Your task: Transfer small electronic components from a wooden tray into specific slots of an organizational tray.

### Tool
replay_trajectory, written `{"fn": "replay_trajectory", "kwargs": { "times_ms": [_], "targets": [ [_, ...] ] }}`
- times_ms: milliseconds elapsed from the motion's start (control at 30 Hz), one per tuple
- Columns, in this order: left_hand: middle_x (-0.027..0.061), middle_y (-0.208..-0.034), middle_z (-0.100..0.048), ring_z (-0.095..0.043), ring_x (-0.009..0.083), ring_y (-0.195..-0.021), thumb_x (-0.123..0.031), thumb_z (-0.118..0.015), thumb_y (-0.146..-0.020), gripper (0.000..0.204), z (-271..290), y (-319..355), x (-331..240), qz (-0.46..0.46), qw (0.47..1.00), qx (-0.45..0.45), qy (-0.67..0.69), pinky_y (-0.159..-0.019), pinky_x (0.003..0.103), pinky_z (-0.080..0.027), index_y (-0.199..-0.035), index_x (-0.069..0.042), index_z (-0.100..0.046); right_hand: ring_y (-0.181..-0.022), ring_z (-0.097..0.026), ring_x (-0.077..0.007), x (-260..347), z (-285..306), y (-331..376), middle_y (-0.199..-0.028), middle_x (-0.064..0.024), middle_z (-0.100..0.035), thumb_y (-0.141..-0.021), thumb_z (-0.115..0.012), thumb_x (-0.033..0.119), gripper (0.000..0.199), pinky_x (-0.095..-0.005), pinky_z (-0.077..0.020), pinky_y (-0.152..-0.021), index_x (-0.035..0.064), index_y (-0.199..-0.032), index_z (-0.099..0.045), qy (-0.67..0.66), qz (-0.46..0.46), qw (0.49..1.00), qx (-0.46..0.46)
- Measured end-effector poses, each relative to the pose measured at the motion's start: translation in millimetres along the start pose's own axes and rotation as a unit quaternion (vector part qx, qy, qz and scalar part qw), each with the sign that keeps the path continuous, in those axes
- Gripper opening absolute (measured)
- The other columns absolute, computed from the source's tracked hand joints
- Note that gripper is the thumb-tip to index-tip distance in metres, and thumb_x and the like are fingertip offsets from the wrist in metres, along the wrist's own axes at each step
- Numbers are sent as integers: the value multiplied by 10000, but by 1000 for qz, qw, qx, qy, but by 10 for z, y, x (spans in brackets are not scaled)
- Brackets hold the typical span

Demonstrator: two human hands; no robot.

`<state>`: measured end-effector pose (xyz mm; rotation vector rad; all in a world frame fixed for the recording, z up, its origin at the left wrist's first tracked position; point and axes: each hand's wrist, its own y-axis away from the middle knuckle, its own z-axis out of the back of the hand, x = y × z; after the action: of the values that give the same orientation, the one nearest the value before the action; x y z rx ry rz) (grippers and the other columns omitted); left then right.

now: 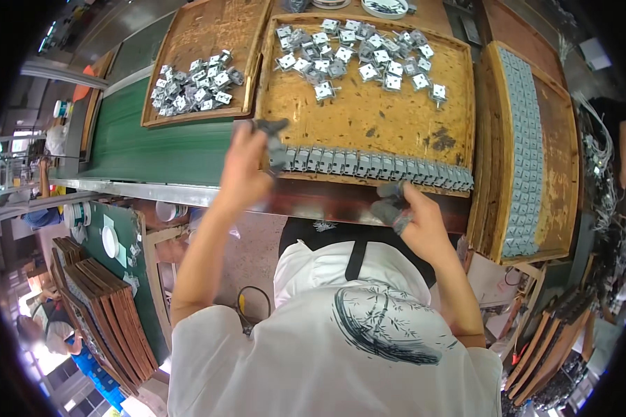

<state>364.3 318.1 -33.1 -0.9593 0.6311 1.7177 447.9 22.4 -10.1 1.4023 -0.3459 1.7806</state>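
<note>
A row of small grey metal brackets [368, 165] stands side by side along the near edge of a worn yellow wooden tray [368, 128]. At the row's left end is my left hand [247, 163], grey covers on its fingertips. Motion smears those fingers, so whether they grip a bracket cannot be made out. My right hand [419, 217], with grey fingertip covers too, hovers by the tray's front edge, below the right part of the row. Its fingers are bent and apart, with nothing visible between them. Loose metal brackets [368, 55] lie heaped at the tray's far side.
Left of the tray, a smaller wooden tray [181, 42] with piled brackets rests on a green conveyor belt [160, 153]. Stacked trays stand at the right, the top one [560, 153] holding packed rows of brackets. A metal rail [139, 187] edges the belt. Wooden boards [111, 313] lean at lower left.
</note>
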Motion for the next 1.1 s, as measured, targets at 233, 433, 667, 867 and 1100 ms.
{"fn": "replay_trajectory", "kwargs": {
  "times_ms": [233, 433, 667, 867, 1100],
  "targets": [
    [157, -850, -614, -600, 264, -787, 107, -595, -707, 429, 432, -376, 472, 95, 966, 199, -135, -737, 344, -476, -1117, -15, -632, -815, -649, -177, -91, 33, 76, -926, -126, -681, -865, -706, 91, 180, -296, -507, -669, 3, -1019, -677, 41, 28, 998, 34],
    [150, -736, -606, -576, 294, -652, 103, -496, -722, 336, 244, -411, 469, 94, 945, 259, -177, -644, 379, -483, -1006, -15, -632, -789, -637, -164, -100, 411, 325, -879, -116, -659, -861, -725, 123, 201, -292, -494, -645, 11, -1024, -685, 60, 26, 998, -15],
    [179, -1290, -518, -553, 397, -1086, 127, -588, -684, 658, 338, -514, 113, -51, 954, 220, -199, -853, 345, -478, -1314, -56, -538, -782, -583, -78, -255, 1438, 518, -839, -31, -678, -873, -702, 108, 173, -261, -483, -693, -3, -1005, -686, 35, -51, 976, -209],
    [168, -1278, -506, -551, 392, -1055, 51, -663, -743, 581, -301, -1127, -38, -139, 944, 92, -285, -841, 464, -497, -1292, -61, -508, -770, -605, -115, -386, 2562, 180, -840, -37, -683, -892, -631, 85, 169, -279, -489, -703, -11, -1023, -675, 3, -20, 951, -307],
    [201, -1223, -503, -521, 427, -1083, 19, -678, -704, 470, -638, -1480, 286, -137, 901, 56, -408, -859, 477, -488, -1144, -45, -524, -908, -643, -239, -579, 3441, -1124, -948, -125, -703, -849, -573, 126, 268, -350, -487, -805, 6, -1068, -668, 92, -113, 902, -406]
  ]
}}
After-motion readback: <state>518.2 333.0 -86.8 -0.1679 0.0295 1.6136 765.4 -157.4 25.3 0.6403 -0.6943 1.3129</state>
